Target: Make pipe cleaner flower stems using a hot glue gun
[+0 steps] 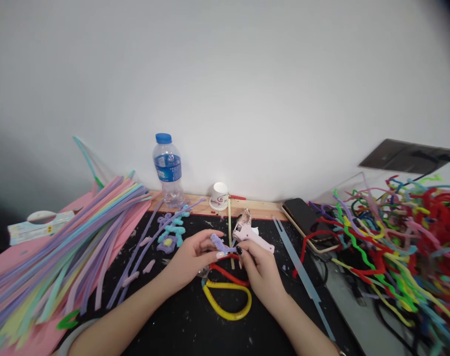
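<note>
Between thumb and fingers, my left hand (pixel 194 254) holds a folded purple pipe cleaner (pixel 218 242). My right hand (pixel 260 267) pinches the thin end of the same piece. Just behind the right hand lies a pale pink glue gun (pixel 254 236). Below both hands are scissors with yellow and red handles (pixel 228 315), their blades partly hidden by my left hand. To the left rest a purple pipe-cleaner flower with a yellow centre (pixel 167 243) and a turquoise twisted piece (pixel 175 229). Short pale pink pieces (pixel 149 267) are scattered near my left wrist.
A bundle of straight pastel pipe cleaners (pixel 80 247) covers the left side. At the back stand a water bottle (pixel 168 170) and a paper cup (pixel 220 196). On the right are clear glue sticks (pixel 297 264), a phone (pixel 308 222) and a tangle of coloured pipe cleaners (pixel 406 247).
</note>
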The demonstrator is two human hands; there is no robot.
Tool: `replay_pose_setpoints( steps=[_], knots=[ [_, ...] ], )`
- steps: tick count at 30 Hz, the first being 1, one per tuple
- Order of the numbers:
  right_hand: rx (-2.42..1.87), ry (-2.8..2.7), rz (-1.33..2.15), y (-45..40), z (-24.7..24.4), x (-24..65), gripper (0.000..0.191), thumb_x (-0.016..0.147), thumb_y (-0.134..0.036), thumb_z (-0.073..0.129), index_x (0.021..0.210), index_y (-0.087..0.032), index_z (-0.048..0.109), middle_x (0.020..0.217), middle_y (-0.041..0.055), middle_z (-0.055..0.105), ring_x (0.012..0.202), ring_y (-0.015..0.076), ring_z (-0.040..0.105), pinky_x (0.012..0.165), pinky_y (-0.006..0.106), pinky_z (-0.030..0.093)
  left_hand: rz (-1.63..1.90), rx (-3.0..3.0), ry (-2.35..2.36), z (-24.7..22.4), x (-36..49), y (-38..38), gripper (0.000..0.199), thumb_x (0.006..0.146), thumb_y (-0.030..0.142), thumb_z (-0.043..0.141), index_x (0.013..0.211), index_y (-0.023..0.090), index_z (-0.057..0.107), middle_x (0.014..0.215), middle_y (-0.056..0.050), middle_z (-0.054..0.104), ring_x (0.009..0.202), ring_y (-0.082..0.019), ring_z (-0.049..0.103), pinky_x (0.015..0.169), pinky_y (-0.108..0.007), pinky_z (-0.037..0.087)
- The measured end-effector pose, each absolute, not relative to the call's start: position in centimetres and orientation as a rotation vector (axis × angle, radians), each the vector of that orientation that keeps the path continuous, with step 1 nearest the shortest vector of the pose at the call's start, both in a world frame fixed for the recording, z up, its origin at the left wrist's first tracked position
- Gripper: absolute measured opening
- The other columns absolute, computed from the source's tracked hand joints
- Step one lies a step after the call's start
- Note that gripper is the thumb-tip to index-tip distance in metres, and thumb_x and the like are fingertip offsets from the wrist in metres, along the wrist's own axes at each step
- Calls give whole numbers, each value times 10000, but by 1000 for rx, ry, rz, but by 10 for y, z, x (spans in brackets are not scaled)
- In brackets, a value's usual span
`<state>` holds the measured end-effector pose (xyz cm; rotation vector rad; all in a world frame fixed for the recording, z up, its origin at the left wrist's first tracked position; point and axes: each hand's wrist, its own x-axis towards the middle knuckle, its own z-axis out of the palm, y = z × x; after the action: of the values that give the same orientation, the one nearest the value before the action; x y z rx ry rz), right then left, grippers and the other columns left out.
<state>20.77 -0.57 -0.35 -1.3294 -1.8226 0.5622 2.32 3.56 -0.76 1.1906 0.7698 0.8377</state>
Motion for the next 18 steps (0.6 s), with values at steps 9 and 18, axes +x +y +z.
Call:
replay_pose_setpoints(
  steps=[9, 18],
  knots=[
    [-1299, -1847, 568, -6, -4, 206, 204, 911, -168, 413, 763, -189, 553, 627, -13, 535, 573, 128, 501, 553, 229, 383, 833, 1245, 846, -11, 23, 34, 319, 735, 203, 646, 1040, 173, 555, 840, -12, 680, 803, -165, 645, 782, -315, 497],
    [-1284, -1947, 554, -7, -2, 205, 205, 916, -167, 407, 814, -185, 585, 671, 11, 588, 612, 141, 552, 577, 237, 422, 845, 1593, 999, -10, 22, 31, 211, 788, 204, 580, 996, 175, 601, 812, -19, 676, 757, -170, 635, 711, -283, 505]
  ],
)
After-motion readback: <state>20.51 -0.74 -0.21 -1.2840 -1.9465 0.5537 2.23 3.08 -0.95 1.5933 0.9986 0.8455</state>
